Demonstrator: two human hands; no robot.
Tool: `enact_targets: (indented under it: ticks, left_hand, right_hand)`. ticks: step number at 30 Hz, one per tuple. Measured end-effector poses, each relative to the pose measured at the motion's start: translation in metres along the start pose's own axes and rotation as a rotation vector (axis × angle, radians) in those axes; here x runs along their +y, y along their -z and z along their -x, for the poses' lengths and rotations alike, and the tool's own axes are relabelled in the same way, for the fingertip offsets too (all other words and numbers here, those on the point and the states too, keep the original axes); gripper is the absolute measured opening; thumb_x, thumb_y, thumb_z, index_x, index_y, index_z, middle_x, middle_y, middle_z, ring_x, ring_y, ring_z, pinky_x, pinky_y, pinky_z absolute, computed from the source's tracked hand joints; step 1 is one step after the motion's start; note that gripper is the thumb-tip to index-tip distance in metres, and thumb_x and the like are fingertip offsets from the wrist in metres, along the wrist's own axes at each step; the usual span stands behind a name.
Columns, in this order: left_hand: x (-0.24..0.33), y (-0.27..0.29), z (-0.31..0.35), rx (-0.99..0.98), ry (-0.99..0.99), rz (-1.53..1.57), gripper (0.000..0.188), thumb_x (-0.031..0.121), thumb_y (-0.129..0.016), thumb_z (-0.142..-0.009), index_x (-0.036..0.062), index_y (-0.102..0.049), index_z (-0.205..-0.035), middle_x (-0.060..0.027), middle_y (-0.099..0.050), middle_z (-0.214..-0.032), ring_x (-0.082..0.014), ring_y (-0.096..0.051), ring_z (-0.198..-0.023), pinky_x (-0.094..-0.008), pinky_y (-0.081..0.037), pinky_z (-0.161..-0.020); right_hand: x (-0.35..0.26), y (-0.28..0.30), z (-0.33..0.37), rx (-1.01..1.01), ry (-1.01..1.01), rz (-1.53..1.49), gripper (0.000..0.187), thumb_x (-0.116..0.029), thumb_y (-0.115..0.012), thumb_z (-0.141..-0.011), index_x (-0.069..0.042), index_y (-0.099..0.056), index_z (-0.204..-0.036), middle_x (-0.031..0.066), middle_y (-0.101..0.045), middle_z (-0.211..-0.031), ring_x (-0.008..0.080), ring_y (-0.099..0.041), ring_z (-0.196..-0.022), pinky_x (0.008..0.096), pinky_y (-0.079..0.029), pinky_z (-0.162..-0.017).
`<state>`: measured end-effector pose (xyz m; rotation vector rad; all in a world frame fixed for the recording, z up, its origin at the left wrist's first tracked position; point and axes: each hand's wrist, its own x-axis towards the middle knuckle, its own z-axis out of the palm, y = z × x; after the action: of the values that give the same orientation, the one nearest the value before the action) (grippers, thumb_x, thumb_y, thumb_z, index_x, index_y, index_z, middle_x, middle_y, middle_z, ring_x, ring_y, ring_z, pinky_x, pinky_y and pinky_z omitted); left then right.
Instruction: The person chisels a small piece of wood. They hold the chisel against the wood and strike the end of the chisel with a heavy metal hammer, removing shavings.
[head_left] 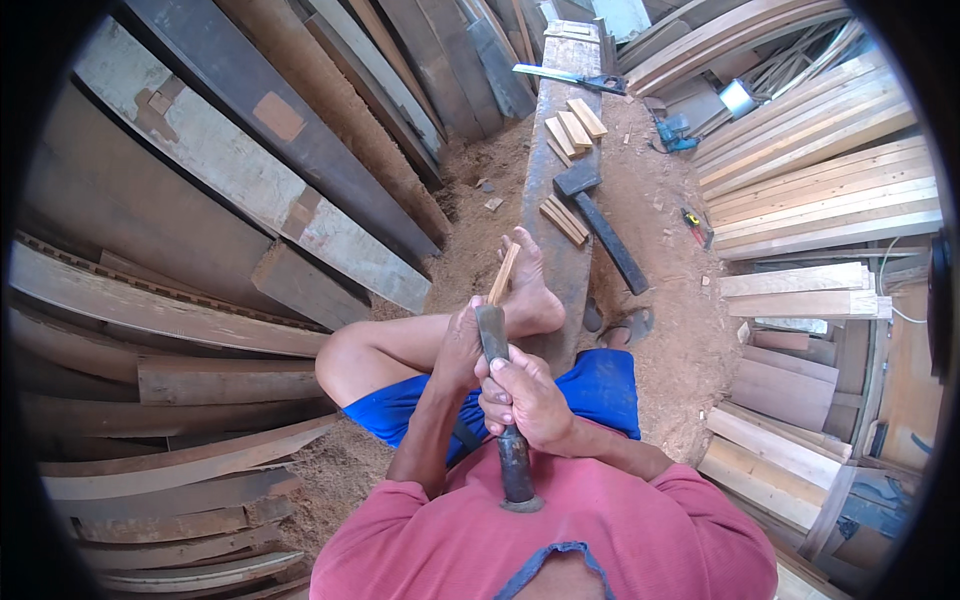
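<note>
My right hand (530,400) is wrapped round a large chisel (516,465), whose dark handle butts against my chest. The broad metal blade (490,322) points away from me and lies against a narrow wooden strip (507,272). Beside the blade, my left hand (462,332) is closed on the strip's near end; its fingers are partly hidden. The strip's far end rests by my bare foot (535,300) on the plank bench (576,270). Further along the bench lie a dark mallet (612,238), several small wooden pieces (574,130) and a handsaw (560,74).
Boards (250,170) lean closely along the left side. Stacked timber (820,190) fills the right. On the sawdust-covered floor (670,290) are a blue power tool (677,135), a small red and yellow tool (694,228) and a sandal (630,327) beside the bench.
</note>
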<state>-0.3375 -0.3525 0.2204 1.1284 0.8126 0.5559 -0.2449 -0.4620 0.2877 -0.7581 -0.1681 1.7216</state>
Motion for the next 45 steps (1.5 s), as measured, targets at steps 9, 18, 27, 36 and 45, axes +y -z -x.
enact_targets:
  ticks: [9,18,27,36,45]
  left_hand:
    - [0.014,-0.012,0.011,-0.014,-0.067,-0.055,0.047,0.041,-0.029,-0.106,0.0063,-0.052,-0.086,0.0,-0.049,-0.075,-0.0101,-0.043,-0.068,-0.0296,-0.041,-0.061]
    - [0.013,-0.018,0.009,0.03,-0.102,-0.044,0.043,0.039,-0.03,-0.107,0.0067,-0.053,-0.09,-0.0008,-0.051,-0.073,-0.0099,-0.044,-0.064,-0.027,-0.042,-0.06]
    - [-0.02,-0.034,-0.022,-0.161,0.016,0.367,0.042,0.041,-0.031,-0.107,0.0099,-0.053,-0.089,0.0023,-0.05,-0.067,-0.0044,-0.044,-0.055,-0.0209,-0.038,-0.049]
    - [-0.003,-0.027,-0.023,0.117,0.008,0.24,0.047,0.047,-0.036,-0.104,0.0098,-0.053,-0.082,0.0008,-0.05,-0.062,-0.0098,-0.045,-0.049,-0.0249,-0.036,-0.044]
    - [-0.002,-0.032,0.008,-0.069,-0.106,-0.019,0.041,0.046,-0.039,-0.103,0.0091,-0.056,-0.096,0.001,-0.051,-0.069,-0.0072,-0.046,-0.056,-0.0227,-0.039,-0.049]
  right_hand:
    - [-0.009,-0.003,0.01,-0.02,0.098,0.116,0.022,-0.026,-0.042,-0.103,-0.005,-0.049,-0.102,-0.0021,-0.038,-0.066,0.0065,-0.039,-0.05,0.0251,-0.043,-0.049]
    - [-0.01,0.006,0.012,-0.044,0.088,0.144,0.024,-0.026,-0.041,-0.104,-0.004,-0.049,-0.11,-0.0009,-0.043,-0.07,0.0069,-0.046,-0.055,0.0261,-0.047,-0.054]
    - [-0.003,0.021,0.012,-0.006,0.114,-0.024,0.021,-0.026,-0.042,-0.104,-0.007,-0.044,-0.113,0.0015,-0.046,-0.073,0.0107,-0.052,-0.057,0.0268,-0.047,-0.053]
    - [-0.001,0.006,0.017,-0.001,0.146,0.09,0.019,-0.026,-0.043,-0.104,-0.008,-0.046,-0.109,0.0006,-0.045,-0.071,0.0093,-0.05,-0.053,0.0254,-0.046,-0.05]
    - [0.017,0.004,0.035,-0.002,0.253,0.115,0.017,-0.021,-0.043,-0.103,-0.005,-0.049,-0.104,0.0011,-0.047,-0.068,0.0097,-0.051,-0.054,0.0266,-0.047,-0.054]
